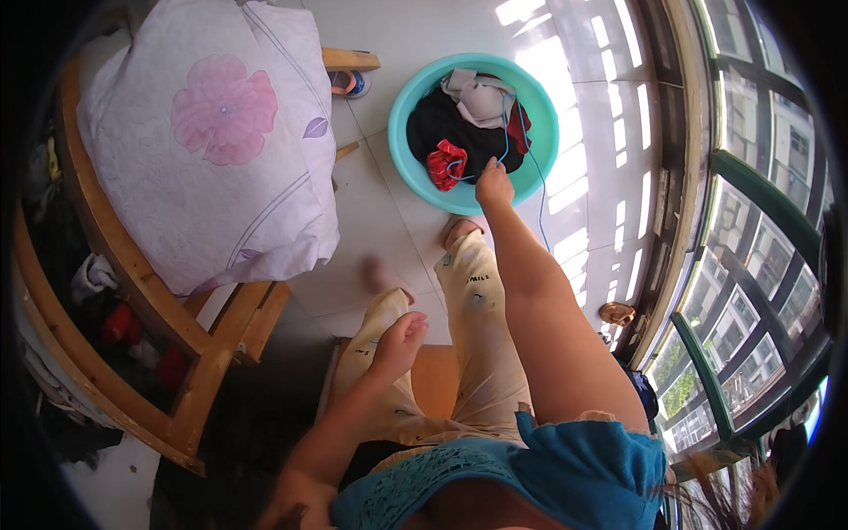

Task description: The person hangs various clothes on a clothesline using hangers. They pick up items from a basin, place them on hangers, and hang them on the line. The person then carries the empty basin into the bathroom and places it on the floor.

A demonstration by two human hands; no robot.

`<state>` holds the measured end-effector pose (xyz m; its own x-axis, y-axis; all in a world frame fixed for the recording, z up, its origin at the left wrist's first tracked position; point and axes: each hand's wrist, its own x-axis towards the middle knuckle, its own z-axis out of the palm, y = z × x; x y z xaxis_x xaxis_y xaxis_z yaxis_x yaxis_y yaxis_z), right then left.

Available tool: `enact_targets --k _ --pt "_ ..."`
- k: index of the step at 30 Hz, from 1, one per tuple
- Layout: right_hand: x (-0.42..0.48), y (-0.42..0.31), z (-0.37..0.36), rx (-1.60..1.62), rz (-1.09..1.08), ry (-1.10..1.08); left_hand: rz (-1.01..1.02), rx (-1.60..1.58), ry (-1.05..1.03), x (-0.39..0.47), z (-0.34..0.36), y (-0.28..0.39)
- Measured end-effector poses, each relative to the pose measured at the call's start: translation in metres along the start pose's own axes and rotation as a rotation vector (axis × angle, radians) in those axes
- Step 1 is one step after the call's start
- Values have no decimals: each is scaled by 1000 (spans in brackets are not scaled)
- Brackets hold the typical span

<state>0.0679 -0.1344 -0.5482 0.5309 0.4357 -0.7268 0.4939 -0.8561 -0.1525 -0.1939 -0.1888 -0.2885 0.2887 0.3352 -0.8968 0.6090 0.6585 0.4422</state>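
A turquoise plastic basin (pixel 402 169) stands on the tiled floor before me with a pile of laundry inside. My right hand (pixel 494 183) reaches over its near rim, fingers shut on a thin blue cord (pixel 507 129). The cord loops across the black cloth (pixel 437 122) and trails over the basin's edge to the floor. Beside the black cloth lie a pale grey-pink garment (pixel 482 103), a dark red cloth (pixel 519 129) and a bunched bright red cloth (pixel 445 165). My left hand (pixel 399 341) hovers near my left knee, its fingers curled together, nothing visible in it.
At left, a wooden-framed seat (pixel 126 265) carries a white flower-printed cloth cover (pixel 265 192). A shoe (pixel 351 84) rests on the floor behind it. Green-framed barred windows (pixel 748 232) line the right side. An orange-brown seat (pixel 434 377) shows between my legs.
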Motion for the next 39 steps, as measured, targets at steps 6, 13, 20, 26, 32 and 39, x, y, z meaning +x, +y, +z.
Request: enact_targets --k 6,13,20,26,32,39 --pt "50 0 63 78 79 1 -110 -192 -14 17 1 -21" --pt "26 14 32 381 -4 67 -86 -214 -6 24 2 -6" --pt "-128 10 -136 823 -370 21 -29 -367 -84 14 15 50" --pt "-269 -3 -257 765 -687 -28 -235 -782 -22 14 33 141" --pt "-389 -19 -349 666 -1081 -66 -92 -1028 -174 56 46 171" --pt "-386 11 -373 997 -461 156 465 -742 -257 -110 68 249"
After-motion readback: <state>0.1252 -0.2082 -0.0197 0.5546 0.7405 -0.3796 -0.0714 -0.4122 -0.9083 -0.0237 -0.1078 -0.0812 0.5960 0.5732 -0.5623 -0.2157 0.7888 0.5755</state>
